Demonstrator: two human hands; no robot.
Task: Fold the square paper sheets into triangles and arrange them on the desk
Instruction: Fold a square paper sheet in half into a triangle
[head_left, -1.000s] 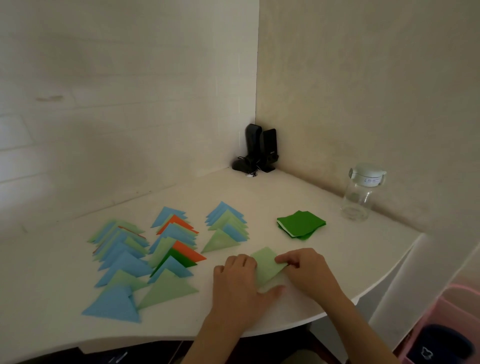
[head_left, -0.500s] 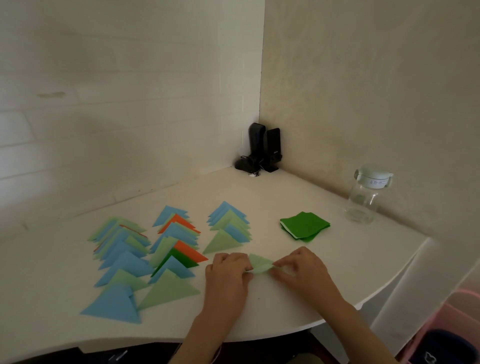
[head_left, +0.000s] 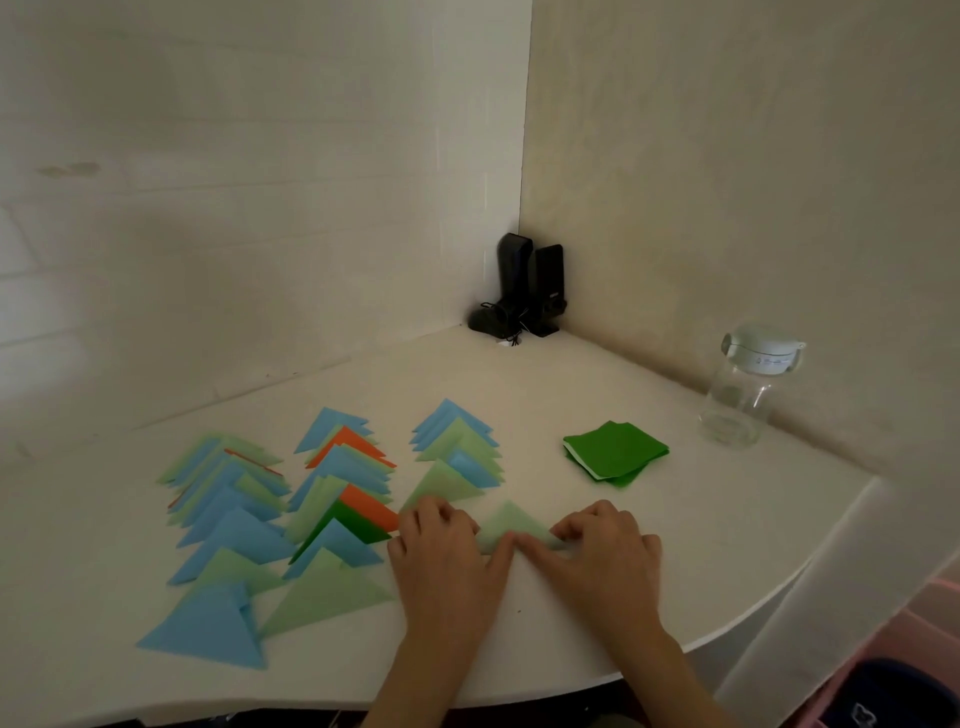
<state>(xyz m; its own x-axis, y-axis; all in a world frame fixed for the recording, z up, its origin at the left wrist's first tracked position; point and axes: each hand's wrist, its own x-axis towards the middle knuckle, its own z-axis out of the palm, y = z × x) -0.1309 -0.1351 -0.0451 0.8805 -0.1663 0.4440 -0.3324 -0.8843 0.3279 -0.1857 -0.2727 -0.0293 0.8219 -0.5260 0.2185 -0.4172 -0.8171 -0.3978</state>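
Observation:
A light green paper (head_left: 511, 525) lies folded into a triangle on the white desk (head_left: 701, 545), its tip pointing away from me. My left hand (head_left: 447, 558) presses its left corner with curled fingers, thumb along the bottom fold. My right hand (head_left: 602, 551) pinches its right corner. Left of them, three columns of folded triangles (head_left: 332, 499) in blue, light green, orange and dark green overlap like scales. A stack of dark green square sheets (head_left: 615, 452) sits to the right behind my hands.
A clear bottle with a white lid (head_left: 748, 387) stands at the back right near the wall. Two black speakers (head_left: 527, 286) fill the desk's far corner. The curved desk edge runs just below my wrists. A pink bin (head_left: 883, 691) is on the floor at right.
The light green sheet went from a flat square, through a lifted half-fold, to a flat triangle. Both hands moved apart to its two lower corners.

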